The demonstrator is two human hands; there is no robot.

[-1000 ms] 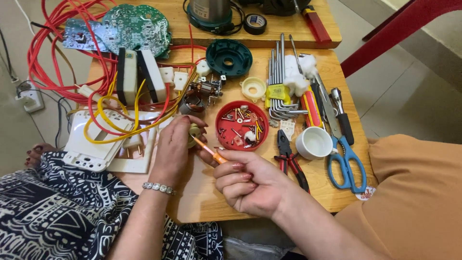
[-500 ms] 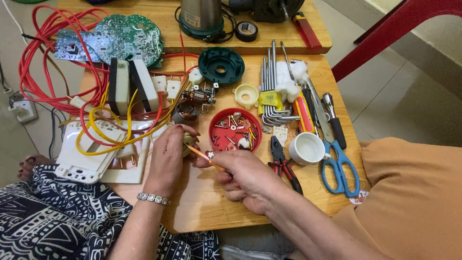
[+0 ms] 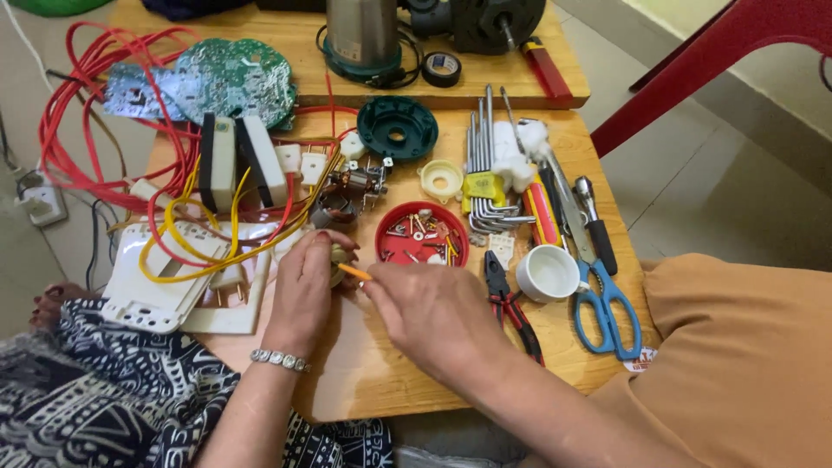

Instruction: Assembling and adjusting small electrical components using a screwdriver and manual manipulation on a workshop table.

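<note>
My left hand (image 3: 303, 290), a beaded bracelet on its wrist, grips a small beige round part (image 3: 337, 258) near the middle of the wooden table (image 3: 364, 381). My right hand (image 3: 433, 316) holds a thin orange-handled screwdriver (image 3: 354, 271), its tip pressed against that part. A red round dish (image 3: 422, 236) of screws and small bits sits just beyond both hands. A small motor armature (image 3: 342, 204) with copper windings lies above my left hand.
White plastic housing (image 3: 178, 286), yellow and red wires (image 3: 95, 130), green circuit boards (image 3: 230, 78) lie at left. A teal round cover (image 3: 397, 127), hex keys (image 3: 485, 169), pliers (image 3: 511, 303), a white cup (image 3: 548, 273), blue scissors (image 3: 607, 303) at right. A red chair (image 3: 719, 61) stands far right.
My right hand has slid left and turned over, bringing the screwdriver tip onto the part in my left hand. The view has shifted down slightly.
</note>
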